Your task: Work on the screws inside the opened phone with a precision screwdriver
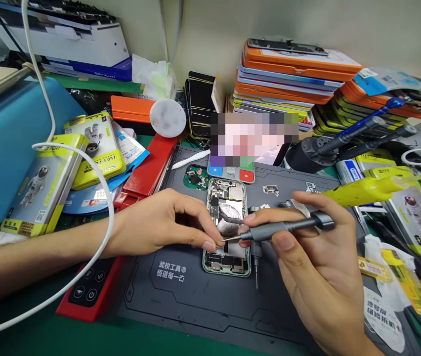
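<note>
An opened smartphone (pixel 227 262), its inner parts bare, lies on the dark grey work mat (pixel 203 306). My right hand (pixel 317 262) holds a grey screwdriver (pixel 270 231) almost level above the phone, its thin bit pointing left. At the bit's tip, the thumb and forefinger of my left hand (pixel 169 222) are pinched together over the phone's left side. Whatever they may hold there is too small to make out. A second screwdriver (pixel 257 252) lies beside the phone's right edge, bit toward me.
A red device with buttons (pixel 95 282) and yellow battery boxes (pixel 43 188) stand left. A white cable (pixel 110 207) loops across my left forearm. Behind the phone are a blurred-out screen (pixel 251 138) and stacked orange boxes (pixel 292 74). A tool holder (pixel 310 153) stands right.
</note>
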A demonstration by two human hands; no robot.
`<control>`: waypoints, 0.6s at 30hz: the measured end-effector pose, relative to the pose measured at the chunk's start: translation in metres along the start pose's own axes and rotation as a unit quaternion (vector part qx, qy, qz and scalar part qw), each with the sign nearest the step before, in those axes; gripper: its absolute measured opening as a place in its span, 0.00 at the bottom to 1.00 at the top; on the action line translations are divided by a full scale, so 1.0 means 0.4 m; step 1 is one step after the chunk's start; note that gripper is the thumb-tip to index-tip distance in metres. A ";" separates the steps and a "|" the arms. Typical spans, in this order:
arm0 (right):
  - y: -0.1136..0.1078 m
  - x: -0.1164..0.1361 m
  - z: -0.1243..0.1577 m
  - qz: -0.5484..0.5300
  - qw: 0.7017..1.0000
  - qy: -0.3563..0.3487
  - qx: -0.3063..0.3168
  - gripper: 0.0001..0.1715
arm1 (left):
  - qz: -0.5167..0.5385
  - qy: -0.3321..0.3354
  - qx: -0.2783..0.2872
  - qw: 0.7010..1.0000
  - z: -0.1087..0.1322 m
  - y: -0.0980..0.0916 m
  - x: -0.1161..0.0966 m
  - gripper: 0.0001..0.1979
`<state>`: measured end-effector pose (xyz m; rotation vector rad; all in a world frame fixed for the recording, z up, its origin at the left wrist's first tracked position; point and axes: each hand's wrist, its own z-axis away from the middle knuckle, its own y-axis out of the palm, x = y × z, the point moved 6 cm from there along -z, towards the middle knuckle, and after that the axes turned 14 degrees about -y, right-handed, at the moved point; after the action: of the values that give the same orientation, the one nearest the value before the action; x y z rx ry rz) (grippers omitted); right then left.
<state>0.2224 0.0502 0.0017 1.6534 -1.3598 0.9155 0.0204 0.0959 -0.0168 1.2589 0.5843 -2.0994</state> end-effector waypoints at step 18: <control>0.006 -0.003 0.003 -0.004 0.999 0.021 0.030 0.17 | 0.026 -0.018 0.021 0.999 -0.002 0.003 0.001 0.03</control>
<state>0.2201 0.0495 0.0004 1.6747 -1.3092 0.9906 0.0217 0.0955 -0.0176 1.2421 0.4896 -2.0968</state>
